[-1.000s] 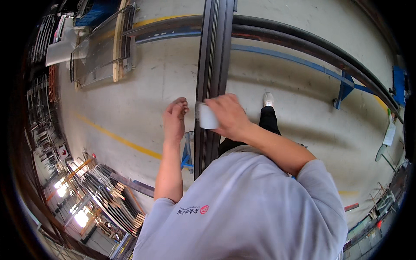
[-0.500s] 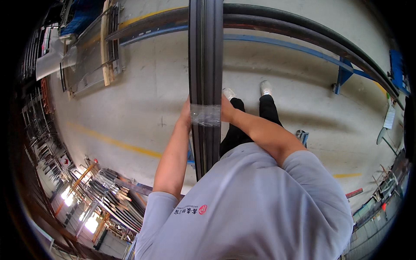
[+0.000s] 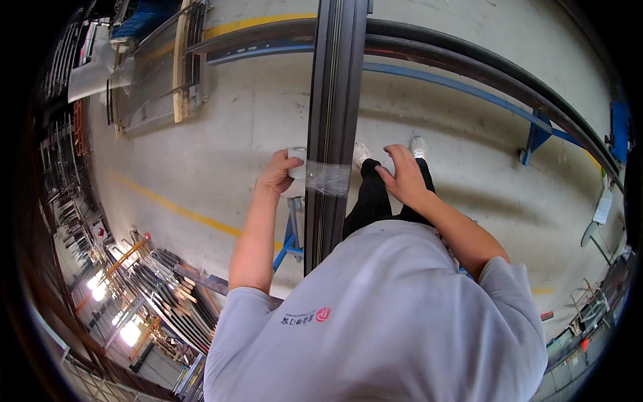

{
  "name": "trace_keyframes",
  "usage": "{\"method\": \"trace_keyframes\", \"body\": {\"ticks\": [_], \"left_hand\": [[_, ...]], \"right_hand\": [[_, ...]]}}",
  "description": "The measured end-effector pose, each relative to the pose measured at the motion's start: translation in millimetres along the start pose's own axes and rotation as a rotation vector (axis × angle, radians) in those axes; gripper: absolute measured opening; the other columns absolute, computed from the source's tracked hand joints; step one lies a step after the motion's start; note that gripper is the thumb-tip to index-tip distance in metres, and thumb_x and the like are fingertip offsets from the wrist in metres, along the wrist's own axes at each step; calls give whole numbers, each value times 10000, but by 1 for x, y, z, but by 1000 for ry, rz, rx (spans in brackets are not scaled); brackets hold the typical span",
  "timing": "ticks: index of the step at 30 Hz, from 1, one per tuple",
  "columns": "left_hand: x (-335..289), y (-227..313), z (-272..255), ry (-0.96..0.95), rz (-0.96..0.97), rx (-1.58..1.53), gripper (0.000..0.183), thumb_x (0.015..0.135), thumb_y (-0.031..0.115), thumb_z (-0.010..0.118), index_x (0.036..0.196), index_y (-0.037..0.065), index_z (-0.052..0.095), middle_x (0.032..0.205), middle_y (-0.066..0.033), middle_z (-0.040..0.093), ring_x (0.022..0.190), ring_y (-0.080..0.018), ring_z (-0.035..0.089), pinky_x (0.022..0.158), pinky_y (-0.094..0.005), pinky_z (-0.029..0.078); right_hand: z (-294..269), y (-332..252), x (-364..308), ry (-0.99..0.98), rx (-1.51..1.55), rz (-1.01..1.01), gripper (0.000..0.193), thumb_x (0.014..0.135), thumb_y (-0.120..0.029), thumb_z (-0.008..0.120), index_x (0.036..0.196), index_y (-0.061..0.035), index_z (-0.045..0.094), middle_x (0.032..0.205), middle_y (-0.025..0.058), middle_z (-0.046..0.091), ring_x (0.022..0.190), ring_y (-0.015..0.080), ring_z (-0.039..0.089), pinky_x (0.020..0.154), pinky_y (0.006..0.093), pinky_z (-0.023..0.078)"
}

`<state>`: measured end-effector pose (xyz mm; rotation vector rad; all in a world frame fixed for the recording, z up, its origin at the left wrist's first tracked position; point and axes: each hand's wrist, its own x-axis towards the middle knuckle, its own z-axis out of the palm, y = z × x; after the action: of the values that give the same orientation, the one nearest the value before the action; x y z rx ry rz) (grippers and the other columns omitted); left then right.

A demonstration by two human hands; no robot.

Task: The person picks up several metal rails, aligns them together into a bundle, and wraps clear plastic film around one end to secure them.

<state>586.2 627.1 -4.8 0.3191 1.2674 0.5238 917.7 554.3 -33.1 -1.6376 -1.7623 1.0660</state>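
Dark metal profiles [image 3: 335,100], long and bundled together, run away from me up the middle of the view. Clear plastic wrap [image 3: 327,179] goes round them at about the height of my hands. My left hand [image 3: 276,173] is closed on a roll of clear wrap [image 3: 297,163] at the left side of the bundle. On the other side, my right hand [image 3: 405,177] is off the profiles, its fingers apart and nothing in them.
A rack with a dark rail [image 3: 469,57] and a blue beam [image 3: 449,82] crosses beyond the bundle. A blue stand leg [image 3: 290,234] shows under the profiles. Framed panels [image 3: 151,84] lean at the far left. Long profile stock [image 3: 171,295] is stored at the lower left.
My right hand has come away from the bundle to the right and opened. My left hand has moved out to the left, so the roll in it now shows.
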Motion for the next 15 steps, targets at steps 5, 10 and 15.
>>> {"method": "trace_keyframes", "body": {"ticks": [5,10,15], "left_hand": [[-35,29,25,80,27,175,439,731,-44,645,1167,-59,600,1050,-114,680,920,-237,677,860,-373,548],[-74,49,56,168,152,378,369,693,7,685,1055,-57,658,936,-101,689,830,-176,653,784,-331,532],[-96,42,98,406,239,663,340,685,74,722,994,-59,671,858,-92,685,774,-151,631,701,-302,514]], "right_hand": [[-25,-65,1,17,121,-271,510,764,-149,764,1196,3,539,1192,197,568,1095,408,550,955,480,461],[-20,-98,15,43,166,-436,592,666,-109,821,1189,-9,562,1190,176,569,1066,379,566,926,468,472],[-19,-126,27,54,155,-530,768,604,-185,881,1247,9,509,1193,185,545,1104,383,546,940,499,454]]}}
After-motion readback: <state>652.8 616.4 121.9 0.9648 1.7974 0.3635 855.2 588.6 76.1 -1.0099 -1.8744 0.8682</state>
